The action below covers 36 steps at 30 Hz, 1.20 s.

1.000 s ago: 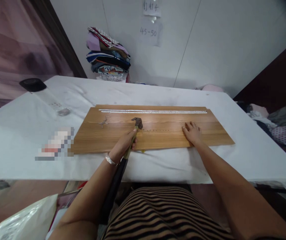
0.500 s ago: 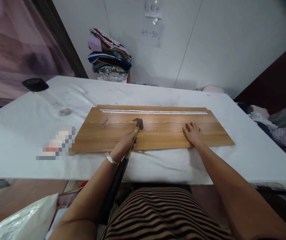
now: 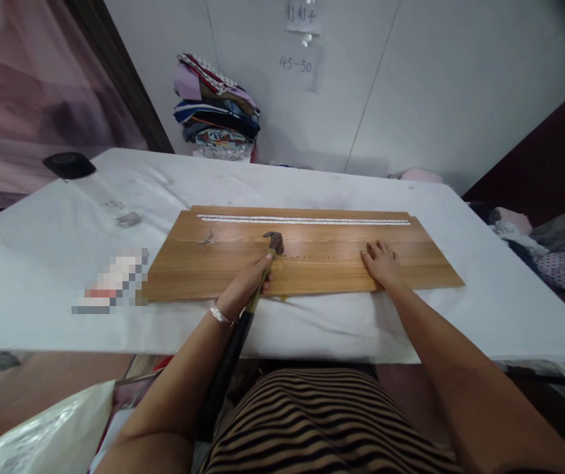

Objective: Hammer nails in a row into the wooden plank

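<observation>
Clasping hammer (image 3: 236, 343), left grip (image 3: 250, 276) closed

My view sits turned a hair leftward from a second ago; the black lid (image 3: 69, 166), the stack of folded clothes (image 3: 217, 112) and the numbered sheet (image 3: 299, 78) appear slightly farther right, as does the hammer (image 3: 276, 243) in my left hand (image 3: 247, 282); the white-covered table (image 3: 30, 296) shows its near edge a trace higher.

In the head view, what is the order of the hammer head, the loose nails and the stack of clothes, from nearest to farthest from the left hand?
From the left hand:
1. hammer head: just beyond the hand
2. loose nails: on the left part of the wooden board
3. stack of clothes: at the far edge of the white table
</observation>
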### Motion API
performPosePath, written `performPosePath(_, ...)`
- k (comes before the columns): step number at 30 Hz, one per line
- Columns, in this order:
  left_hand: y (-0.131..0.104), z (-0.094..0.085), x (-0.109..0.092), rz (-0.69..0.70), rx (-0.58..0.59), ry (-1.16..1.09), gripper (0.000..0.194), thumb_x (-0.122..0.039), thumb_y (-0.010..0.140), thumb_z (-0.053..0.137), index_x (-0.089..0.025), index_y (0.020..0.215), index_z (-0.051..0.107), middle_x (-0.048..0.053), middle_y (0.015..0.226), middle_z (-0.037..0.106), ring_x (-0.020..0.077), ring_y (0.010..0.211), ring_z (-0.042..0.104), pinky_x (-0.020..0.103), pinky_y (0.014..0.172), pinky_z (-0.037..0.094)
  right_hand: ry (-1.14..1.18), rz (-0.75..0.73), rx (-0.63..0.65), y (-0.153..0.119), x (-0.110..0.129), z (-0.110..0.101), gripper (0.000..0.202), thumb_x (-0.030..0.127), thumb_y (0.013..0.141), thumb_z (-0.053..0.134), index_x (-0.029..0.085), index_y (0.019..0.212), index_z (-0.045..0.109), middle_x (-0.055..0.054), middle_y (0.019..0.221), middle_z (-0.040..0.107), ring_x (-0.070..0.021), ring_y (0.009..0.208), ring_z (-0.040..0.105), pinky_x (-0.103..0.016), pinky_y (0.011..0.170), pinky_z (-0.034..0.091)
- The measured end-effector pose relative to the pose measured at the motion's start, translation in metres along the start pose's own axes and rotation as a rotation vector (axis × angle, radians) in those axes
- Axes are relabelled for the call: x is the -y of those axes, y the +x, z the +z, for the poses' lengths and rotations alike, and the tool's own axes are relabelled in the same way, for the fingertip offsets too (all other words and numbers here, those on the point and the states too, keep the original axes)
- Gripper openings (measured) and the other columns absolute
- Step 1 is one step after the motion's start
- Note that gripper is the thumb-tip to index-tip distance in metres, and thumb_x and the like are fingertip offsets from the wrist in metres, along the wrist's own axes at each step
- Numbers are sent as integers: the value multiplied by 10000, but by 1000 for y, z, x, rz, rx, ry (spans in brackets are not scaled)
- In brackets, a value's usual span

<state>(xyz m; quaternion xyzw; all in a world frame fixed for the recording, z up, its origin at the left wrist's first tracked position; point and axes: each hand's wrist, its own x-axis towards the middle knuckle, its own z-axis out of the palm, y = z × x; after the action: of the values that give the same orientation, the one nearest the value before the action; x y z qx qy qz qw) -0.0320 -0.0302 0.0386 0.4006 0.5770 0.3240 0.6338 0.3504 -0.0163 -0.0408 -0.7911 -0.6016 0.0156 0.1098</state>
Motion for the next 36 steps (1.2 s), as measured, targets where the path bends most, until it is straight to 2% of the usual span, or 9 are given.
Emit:
performPosePath(6,-1,1,-1,-11,-17,-2,309,-499,995,602,-192,977,577,-64,586,512,77,389,390,210,398,307,-6,11,10,0,1,0,541,470,1057,392,195,1426,677,-198,1600,563,-352,1487,465,-566,1192,346)
performPosePath(10,-2,-1,0,20,19,0,328,-517,978,614,-191,991,579,-59,601,524,78,405,403,208,406,308,31,-13,-17,1,-2,3,533,473,1047,397,204,1410,680,-201,1570,586,-361,1465,477,-581,1174,354)
performPosePath(18,4,-3,4,27,12,-2,421,-602,929,658,-193,1010,598,-68,586,500,83,402,399,211,400,303,41,-9,-20,1,-2,3,533,475,1042,399,217,1416,679,-198,1567,591,-360,1470,474,-587,1183,332)
performPosePath(26,1,-1,2,6,0,6,337,-525,990,603,-189,1008,589,-59,600,519,84,402,404,208,395,309,27,0,-5,0,0,1,536,469,1053,398,199,1424,674,-202,1590,573,-354,1485,470,-572,1193,342)
performPosePath(36,2,-1,4,11,5,-5,353,-545,963,642,-198,976,579,-58,599,520,85,395,407,209,391,312,38,-6,-28,1,-3,4,522,471,1043,404,223,1406,687,-190,1570,591,-360,1481,466,-590,1189,335)
